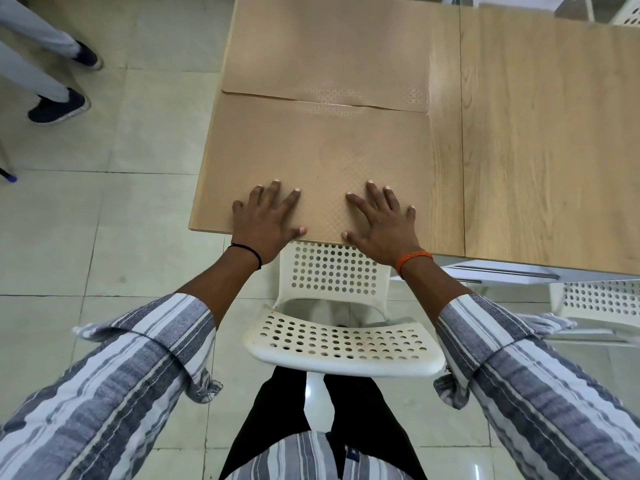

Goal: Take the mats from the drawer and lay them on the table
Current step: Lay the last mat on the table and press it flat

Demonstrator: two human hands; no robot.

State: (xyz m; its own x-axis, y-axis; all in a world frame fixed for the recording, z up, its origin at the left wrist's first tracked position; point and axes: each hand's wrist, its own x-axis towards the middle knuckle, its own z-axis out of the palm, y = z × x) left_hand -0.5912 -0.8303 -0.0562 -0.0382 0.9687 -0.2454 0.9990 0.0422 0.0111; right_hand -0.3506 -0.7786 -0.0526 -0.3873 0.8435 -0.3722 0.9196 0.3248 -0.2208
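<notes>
- A white perforated chair (pixel 343 337) stands nearest, tucked under the near edge of the wooden table (pixel 540 140); its backrest rises just below that edge, between the person's two forearms in striped sleeves.
- The left hand (pixel 266 220) lies flat on the near mat (pixel 318 150), fingers spread and straight, holding nothing; a black band sits on its wrist, at the table's near edge.
- The right hand (pixel 384 221) lies flat on the same mat, fingers likewise splayed and gripping nothing, an orange thread at the wrist; the two thumbs point toward each other along the table's near edge.
- The near mat is spread on the table's left part, its front edge flush with the table's near edge.
- The far mat (pixel 329 53) lies farther back on the table, touching the near mat; its near edge slightly overlaps that mat.
- Left of the table, on the tiled floor (pixel 131 140), stand another person's legs with dark shoes (pixel 60 105).
</notes>
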